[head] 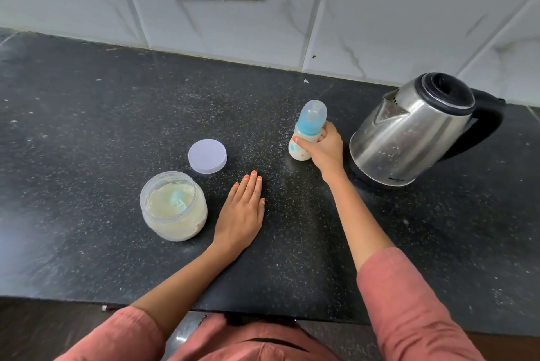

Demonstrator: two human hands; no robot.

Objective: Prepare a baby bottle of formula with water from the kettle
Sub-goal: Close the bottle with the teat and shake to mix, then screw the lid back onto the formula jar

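- Jar (pixel 174 205): open, holding pale powder and a blue scoop (pixel 178 200). Stands far left of the kettle (pixel 409 132), nearer the counter (pixel 87 126) front.
- Lid (pixel 207 156): lies flat, well left of the kettle, just behind the jar.
- Left hand (pixel 241 211): flat, palm down on the counter, fingers straight and together. Holds nothing. Left of the kettle, beside the jar.
- Bottle (pixel 308 126): capped and tilted slightly, base on or just above the counter, near the kettle's left side by the spout. Probably light, stiff, smooth plastic that tips easily. Best taken round the body below the blue collar.
- Right hand (pixel 324 150): fingers and thumb wrapped round the bottle's body, between bottle and kettle.
- Kettle: steel, lid down, spout towards the bottle. Likely heavy and hot, so take it by the black handle on its right.
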